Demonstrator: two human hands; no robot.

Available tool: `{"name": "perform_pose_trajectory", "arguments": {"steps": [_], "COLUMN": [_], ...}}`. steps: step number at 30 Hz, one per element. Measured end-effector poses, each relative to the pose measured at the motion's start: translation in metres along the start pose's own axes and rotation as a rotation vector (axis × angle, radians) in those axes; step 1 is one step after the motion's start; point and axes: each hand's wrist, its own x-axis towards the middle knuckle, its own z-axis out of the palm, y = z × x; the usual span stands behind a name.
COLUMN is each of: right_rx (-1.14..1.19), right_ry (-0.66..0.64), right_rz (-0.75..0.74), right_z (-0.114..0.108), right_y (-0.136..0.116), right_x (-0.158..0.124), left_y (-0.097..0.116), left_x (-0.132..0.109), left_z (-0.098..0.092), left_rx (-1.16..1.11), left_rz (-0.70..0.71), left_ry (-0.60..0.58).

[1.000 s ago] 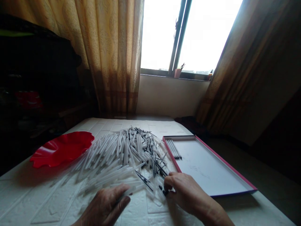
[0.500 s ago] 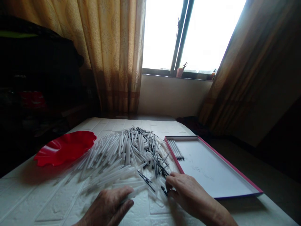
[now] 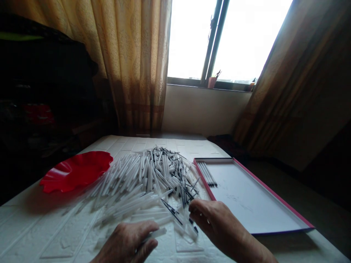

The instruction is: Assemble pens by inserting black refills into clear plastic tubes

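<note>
Left hand (image 3: 124, 243) narrow, closed on a clear plastic tube (image 3: 155, 235), long axis toward 2 o'clock. Right hand (image 3: 216, 226) narrow, nearer the heap of tubes (image 3: 148, 182), which lies at 11 o'clock; fingertips (image 3: 193, 206) just beside black-tipped ends, grip indeterminable.

Two hands (image 3: 175, 233) are working at one table (image 3: 63, 233), the left one holding one clear plastic tube (image 3: 155, 234). One heap of tubes (image 3: 142, 186) is lying there, too many to count. One red dish (image 3: 75, 171) and one tray (image 3: 255, 193) are sitting beside it, with one small row of sticks (image 3: 207, 174) lying in the tray. Two curtains (image 3: 131, 62) are hanging at one window (image 3: 192, 40), and two small pots (image 3: 211, 83) are standing on one sill (image 3: 186, 82).
</note>
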Motion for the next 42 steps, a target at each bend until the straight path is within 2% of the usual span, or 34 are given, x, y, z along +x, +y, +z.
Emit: {"name": "perform_pose_trajectory", "arguments": {"steps": [3, 6, 10, 16, 22, 28, 32, 37, 42], "right_rx": [0.312, 0.53, 0.637, 0.64, 0.593, 0.611, 0.514, 0.287, 0.153], "right_ry": [0.057, 0.046, 0.019, 0.039, 0.117, 0.116, 0.193, 0.311, 0.334], "right_rz": [-0.09, -0.099, -0.074, -0.101, -0.147, -0.163, -0.231, -0.369, -0.433], "right_z": [0.006, 0.018, 0.032, 0.038, 0.038, 0.038, 0.04, 0.043, 0.043], "right_y": [-0.017, -0.031, -0.04, -0.04, -0.041, -0.042, -0.042, -0.04, -0.038], "right_x": [0.003, 0.005, 0.007, 0.009, 0.008, 0.009, 0.01, 0.009, 0.009], "left_y": [0.001, 0.003, 0.004, 0.005, 0.004, 0.001, 0.002, 0.003, 0.0], "left_x": [0.001, 0.002, 0.003, 0.005, 0.002, -0.002, -0.002, -0.002, -0.004], "left_z": [0.0, -0.001, -0.002, -0.003, -0.002, 0.002, 0.001, 0.0, 0.002], "left_rx": [-0.049, -0.084, -0.141, -0.19, -0.136, -0.127, -0.123, -0.085, -0.087], "left_rz": [-0.025, -0.019, -0.027, -0.039, -0.053, -0.074, -0.063, -0.059, -0.08], "left_ry": [-0.029, -0.018, -0.042, -0.06, -0.053, -0.082, -0.087, -0.088, -0.111]}}
